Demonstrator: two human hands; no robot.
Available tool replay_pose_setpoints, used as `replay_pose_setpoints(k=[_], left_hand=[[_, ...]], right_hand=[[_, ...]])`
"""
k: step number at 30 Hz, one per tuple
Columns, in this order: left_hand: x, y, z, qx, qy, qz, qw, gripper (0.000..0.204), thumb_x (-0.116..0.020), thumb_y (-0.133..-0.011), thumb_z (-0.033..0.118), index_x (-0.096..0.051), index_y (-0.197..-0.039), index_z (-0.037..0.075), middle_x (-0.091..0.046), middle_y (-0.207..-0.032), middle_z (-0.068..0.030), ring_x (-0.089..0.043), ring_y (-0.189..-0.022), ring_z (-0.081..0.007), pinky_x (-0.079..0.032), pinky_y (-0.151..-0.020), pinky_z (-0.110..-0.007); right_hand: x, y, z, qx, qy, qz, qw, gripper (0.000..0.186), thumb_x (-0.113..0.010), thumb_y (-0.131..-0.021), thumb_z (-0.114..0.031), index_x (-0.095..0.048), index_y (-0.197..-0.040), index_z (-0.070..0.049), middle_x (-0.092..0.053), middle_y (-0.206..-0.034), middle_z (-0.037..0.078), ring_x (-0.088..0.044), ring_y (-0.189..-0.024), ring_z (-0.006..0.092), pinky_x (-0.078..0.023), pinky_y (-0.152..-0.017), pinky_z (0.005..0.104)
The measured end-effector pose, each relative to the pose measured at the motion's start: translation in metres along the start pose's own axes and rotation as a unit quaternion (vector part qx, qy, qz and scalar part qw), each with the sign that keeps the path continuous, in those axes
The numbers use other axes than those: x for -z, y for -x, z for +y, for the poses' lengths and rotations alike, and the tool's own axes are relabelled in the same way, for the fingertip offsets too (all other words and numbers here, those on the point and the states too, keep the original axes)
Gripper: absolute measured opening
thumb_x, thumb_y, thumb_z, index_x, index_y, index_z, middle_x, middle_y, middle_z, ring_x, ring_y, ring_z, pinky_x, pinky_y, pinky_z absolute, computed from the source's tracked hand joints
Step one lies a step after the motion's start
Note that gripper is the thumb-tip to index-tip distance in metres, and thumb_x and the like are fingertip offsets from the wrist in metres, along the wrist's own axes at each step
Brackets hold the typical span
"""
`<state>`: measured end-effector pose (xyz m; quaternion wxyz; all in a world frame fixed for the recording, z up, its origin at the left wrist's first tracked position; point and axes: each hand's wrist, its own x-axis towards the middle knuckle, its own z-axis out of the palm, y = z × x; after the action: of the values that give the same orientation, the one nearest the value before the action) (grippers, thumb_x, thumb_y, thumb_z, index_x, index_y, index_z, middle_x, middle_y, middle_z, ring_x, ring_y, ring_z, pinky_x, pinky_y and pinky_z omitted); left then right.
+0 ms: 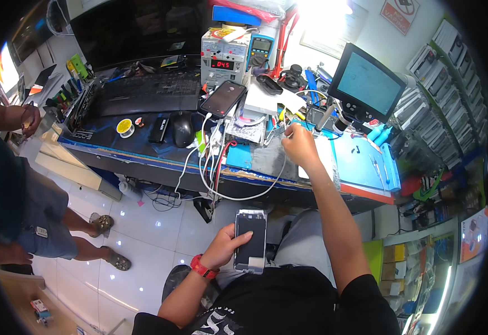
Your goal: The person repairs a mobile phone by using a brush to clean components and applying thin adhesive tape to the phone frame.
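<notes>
My left hand (221, 247) grips a phone part-assembly (250, 240) with a dark flat face and a silvery frame, held upright above my lap, the thumb lying across its face. My right hand (300, 146) reaches over the bench with its fingers closed. A white cable (255, 198) hangs in a loop off the bench's front edge and rises to those fingers; its end is hidden there. Back on the bench a dark smartphone (224, 99) rests with a white cable plugged into its lower end.
A power supply (223, 58) and a multimeter (261, 47) stand behind. On the right are a microscope screen (368, 84) and a light-blue mat (361, 164). Left lie a mouse (183, 129), a solder spool (125, 128) and a black slab (143, 94). Another person (37, 195) stands at the left.
</notes>
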<state>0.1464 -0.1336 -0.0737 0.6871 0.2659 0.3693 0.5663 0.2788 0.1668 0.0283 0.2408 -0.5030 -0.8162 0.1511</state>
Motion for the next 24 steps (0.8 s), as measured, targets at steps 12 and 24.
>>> replay_pose_setpoints(k=[12,24], left_hand=[[0.009,0.024,0.01,0.039,0.089,-0.134,0.986,0.036,-0.074,-0.095,0.012,-0.065,-0.126,-0.003,-0.073,-0.117,-0.0096,-0.071,-0.104,-0.017,-0.057,-0.092,-0.031],[0.048,0.045,0.042,-0.171,0.271,-0.194,0.927,0.038,-0.069,-0.098,0.019,-0.057,-0.124,-0.005,-0.063,-0.096,-0.0159,-0.068,-0.08,-0.0239,-0.062,-0.068,-0.041]], right_hand=[[0.024,0.144,-0.037,0.18,-0.115,0.009,0.977,0.02,-0.069,-0.086,-0.002,-0.073,-0.106,-0.002,-0.067,-0.084,0.011,-0.07,-0.071,0.0282,-0.056,-0.064,0.0376],[-0.004,0.183,-0.07,0.474,-0.065,0.074,0.875,0.017,-0.077,-0.074,0.0,-0.073,-0.09,-0.003,-0.071,-0.083,0.006,-0.067,-0.063,0.019,-0.053,-0.056,0.0318]])
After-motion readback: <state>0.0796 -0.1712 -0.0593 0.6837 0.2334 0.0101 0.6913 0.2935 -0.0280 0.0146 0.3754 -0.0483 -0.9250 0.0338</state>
